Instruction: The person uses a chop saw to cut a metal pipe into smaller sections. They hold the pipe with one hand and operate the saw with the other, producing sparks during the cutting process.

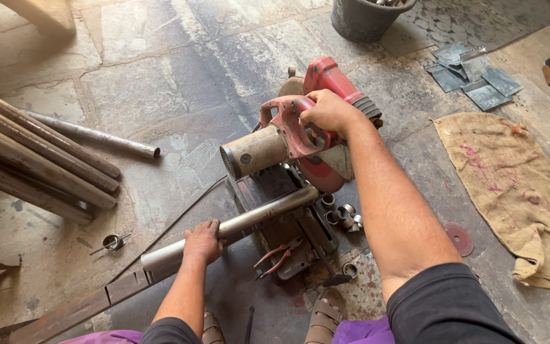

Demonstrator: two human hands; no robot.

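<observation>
A red chop saw with a dusty round motor housing stands on the stone floor. My right hand grips its red handle from above. A long grey metal pipe lies across the saw's base under the blade guard. My left hand presses down on that pipe to the left of the saw. Several short cut rings of pipe lie on the base beside the blade. Red-handled pliers rest on the front of the base.
A stack of long pipes lies at the left. A burlap sack covers the floor at the right, with metal sheets and a dark bucket beyond. My sandalled feet are near the saw.
</observation>
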